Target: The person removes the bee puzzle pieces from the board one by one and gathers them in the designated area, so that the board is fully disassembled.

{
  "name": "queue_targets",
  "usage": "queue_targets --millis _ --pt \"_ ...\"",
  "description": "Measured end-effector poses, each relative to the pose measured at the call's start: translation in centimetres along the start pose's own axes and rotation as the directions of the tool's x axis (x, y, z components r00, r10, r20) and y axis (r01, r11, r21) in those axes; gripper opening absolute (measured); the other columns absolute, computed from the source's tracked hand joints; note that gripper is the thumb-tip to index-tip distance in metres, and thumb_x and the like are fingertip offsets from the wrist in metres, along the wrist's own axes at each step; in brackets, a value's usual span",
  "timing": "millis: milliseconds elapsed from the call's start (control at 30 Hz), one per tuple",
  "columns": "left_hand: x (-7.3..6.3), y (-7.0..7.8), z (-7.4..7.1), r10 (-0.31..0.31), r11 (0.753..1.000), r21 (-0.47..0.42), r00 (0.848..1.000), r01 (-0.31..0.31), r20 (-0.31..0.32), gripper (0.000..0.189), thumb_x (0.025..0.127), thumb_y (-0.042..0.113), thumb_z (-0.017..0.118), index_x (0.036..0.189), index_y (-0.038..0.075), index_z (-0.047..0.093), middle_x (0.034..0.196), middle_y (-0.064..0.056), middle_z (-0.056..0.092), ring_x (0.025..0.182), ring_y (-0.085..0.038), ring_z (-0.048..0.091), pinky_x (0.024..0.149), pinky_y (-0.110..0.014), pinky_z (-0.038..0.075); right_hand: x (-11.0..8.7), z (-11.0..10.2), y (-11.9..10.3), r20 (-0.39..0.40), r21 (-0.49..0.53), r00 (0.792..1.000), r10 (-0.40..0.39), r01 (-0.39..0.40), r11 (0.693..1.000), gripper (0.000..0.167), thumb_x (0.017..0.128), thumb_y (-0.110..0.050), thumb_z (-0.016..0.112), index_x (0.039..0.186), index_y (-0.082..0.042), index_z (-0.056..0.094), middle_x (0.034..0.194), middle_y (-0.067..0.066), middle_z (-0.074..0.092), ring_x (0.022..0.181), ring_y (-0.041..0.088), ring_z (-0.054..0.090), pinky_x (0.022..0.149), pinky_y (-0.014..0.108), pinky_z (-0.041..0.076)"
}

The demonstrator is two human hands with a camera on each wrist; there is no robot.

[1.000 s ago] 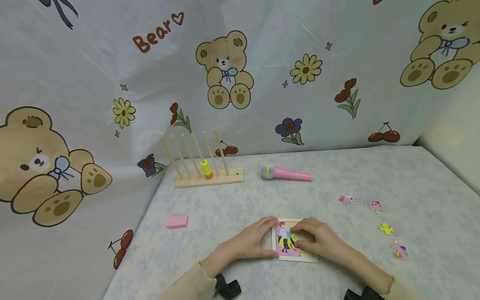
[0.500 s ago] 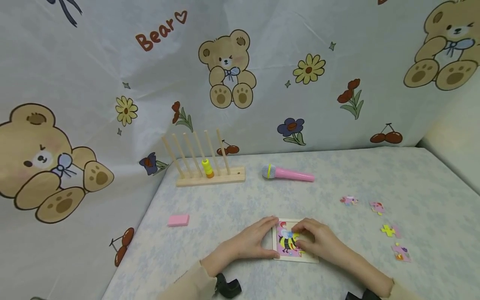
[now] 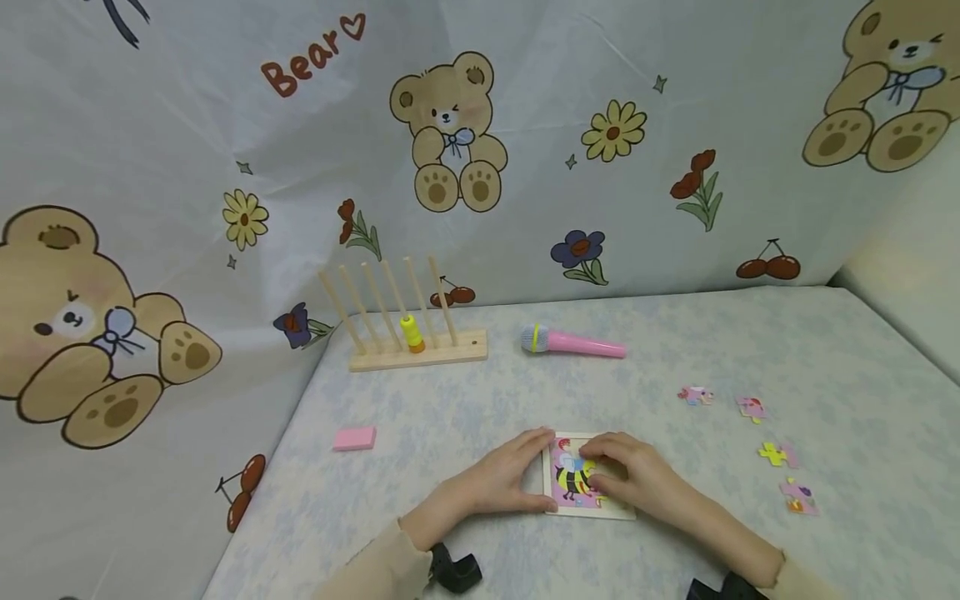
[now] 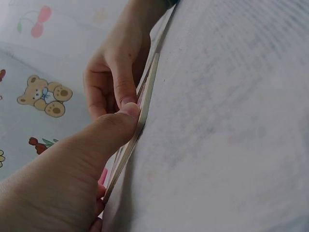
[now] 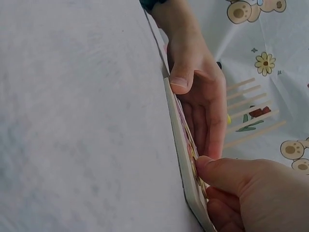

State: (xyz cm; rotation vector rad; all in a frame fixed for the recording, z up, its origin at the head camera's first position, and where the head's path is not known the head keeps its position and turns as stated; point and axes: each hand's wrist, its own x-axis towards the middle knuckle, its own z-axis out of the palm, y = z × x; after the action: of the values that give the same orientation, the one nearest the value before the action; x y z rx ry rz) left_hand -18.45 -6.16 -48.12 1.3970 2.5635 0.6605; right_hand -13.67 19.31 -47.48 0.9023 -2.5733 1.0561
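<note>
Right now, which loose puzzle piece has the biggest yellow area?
The third loose piece from the top in the head view: yellow on its left, pink on its right. The other three pieces show little or no yellow.

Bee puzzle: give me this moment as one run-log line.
left hand: holds frame at left side | right hand: touches bee puzzle | loose pieces: four, right of frame
</note>
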Motion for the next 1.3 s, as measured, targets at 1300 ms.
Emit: queue_targets --millis 1300 --pt "0.0 0.0 0.1 -0.031 0.998 -0.05 0.999 0.032 0.032 0.091 0.084 0.058 0.06 0.15 0.009 0.022 0.152 -0.004 0.024 0.138 -0.014 0.021 0.108 -0.032 0.027 -0.2 0.3 -0.1 -0.006 0.002 0.995 -0.095 0.095 0.996 0.04 0.078 -0.012 0.078 0.115 -0.005 0.065 0.115 0.002 0.059 0.103 0.021 0.058 0.092 0.023 0.044"
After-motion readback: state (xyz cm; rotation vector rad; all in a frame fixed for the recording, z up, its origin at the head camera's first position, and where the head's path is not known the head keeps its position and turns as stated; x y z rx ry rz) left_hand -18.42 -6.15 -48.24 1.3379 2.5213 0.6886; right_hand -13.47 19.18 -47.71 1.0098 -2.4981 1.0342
